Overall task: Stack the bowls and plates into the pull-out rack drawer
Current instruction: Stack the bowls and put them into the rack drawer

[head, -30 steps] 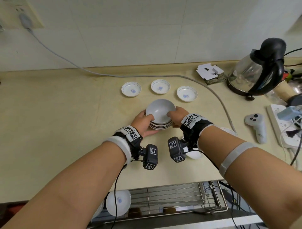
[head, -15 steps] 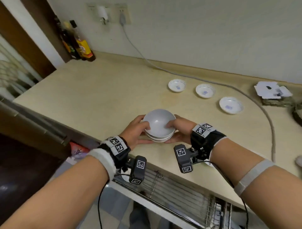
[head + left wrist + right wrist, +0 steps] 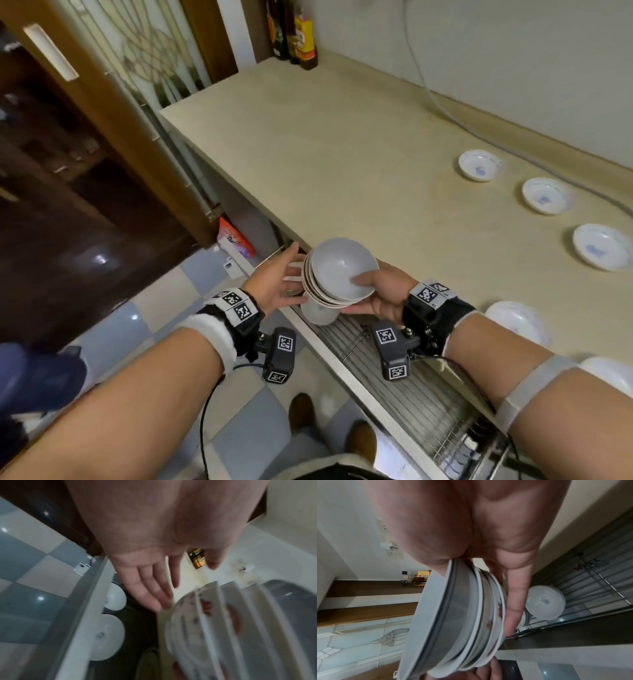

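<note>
A stack of grey and white bowls (image 3: 339, 274) hangs tilted over the counter's front edge, above the pull-out wire rack drawer (image 3: 404, 380). My right hand (image 3: 371, 293) grips the stack, thumb on the top bowl's inner rim and fingers under the bottom one. The right wrist view shows the stack (image 3: 458, 615) edge-on against my fingers (image 3: 515, 601). My left hand (image 3: 286, 279) is open, its straight fingers (image 3: 154, 588) beside the stack's (image 3: 223, 628) underside. White bowls (image 3: 106, 637) stand in the drawer below; one (image 3: 318, 313) peeks out under the stack.
Three small white dishes (image 3: 547, 196) lie in a row at the counter's back right, and two more (image 3: 517, 322) sit near my right forearm. Bottles (image 3: 301, 34) stand in the far corner. A grey cable (image 3: 479, 133) runs along the wall. My shoes (image 3: 301, 411) are on the tiled floor.
The stack left the countertop and came toward the front edge over the drawer, tilting left. My left hand released its grip and straightened. The head view swung left.
</note>
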`<move>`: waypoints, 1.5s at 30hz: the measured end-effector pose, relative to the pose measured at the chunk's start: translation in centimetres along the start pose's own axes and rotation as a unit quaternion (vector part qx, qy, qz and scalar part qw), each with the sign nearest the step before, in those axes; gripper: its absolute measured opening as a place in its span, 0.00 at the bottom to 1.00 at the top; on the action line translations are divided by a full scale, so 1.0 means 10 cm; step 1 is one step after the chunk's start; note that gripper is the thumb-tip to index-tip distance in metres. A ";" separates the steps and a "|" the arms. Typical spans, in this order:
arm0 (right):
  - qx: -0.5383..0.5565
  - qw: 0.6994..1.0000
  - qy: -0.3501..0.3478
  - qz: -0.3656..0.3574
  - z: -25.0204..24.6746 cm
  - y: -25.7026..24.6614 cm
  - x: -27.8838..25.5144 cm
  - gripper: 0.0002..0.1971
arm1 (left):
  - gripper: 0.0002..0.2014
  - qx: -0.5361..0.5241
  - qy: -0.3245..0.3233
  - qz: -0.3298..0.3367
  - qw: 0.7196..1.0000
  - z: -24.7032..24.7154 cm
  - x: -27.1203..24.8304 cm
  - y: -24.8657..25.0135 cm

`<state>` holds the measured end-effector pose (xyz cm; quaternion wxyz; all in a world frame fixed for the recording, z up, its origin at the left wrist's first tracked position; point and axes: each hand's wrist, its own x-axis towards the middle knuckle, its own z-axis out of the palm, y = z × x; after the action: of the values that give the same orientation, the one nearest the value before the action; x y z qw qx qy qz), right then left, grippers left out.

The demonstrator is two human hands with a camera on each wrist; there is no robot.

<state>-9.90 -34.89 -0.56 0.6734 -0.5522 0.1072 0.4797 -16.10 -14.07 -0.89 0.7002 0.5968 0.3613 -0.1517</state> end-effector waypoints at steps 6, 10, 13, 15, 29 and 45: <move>0.019 0.999 -0.005 0.025 0.04 0.18 0.07 0.22 | 0.49 0.068 0.181 -0.101 0.976 -0.32 0.52 -0.51; 0.016 0.999 0.015 0.031 0.06 0.24 0.10 0.20 | 0.41 0.007 0.129 -0.117 0.985 -0.28 0.68 -0.73; 0.020 0.999 0.022 0.033 0.10 0.31 0.13 0.20 | 0.37 -0.022 0.096 -0.119 0.988 -0.30 0.75 -0.79; 0.028 0.999 0.018 0.040 0.13 0.36 0.14 0.19 | 0.38 -0.027 0.074 -0.114 0.990 -0.35 0.77 -0.80; 0.061 0.989 0.073 0.110 -0.04 0.95 0.39 0.21 | 0.25 -0.018 0.067 -0.115 0.991 -0.59 0.61 -1.00; 0.045 0.959 0.196 0.200 -0.60 2.03 1.18 0.30 | 0.18 -0.012 0.085 -0.087 0.992 -0.81 0.55 -1.34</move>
<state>-17.05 -35.19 -23.72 0.5537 -0.5722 0.3665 0.4814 -23.51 -8.42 -14.63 0.6581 0.5652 0.4723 -0.1563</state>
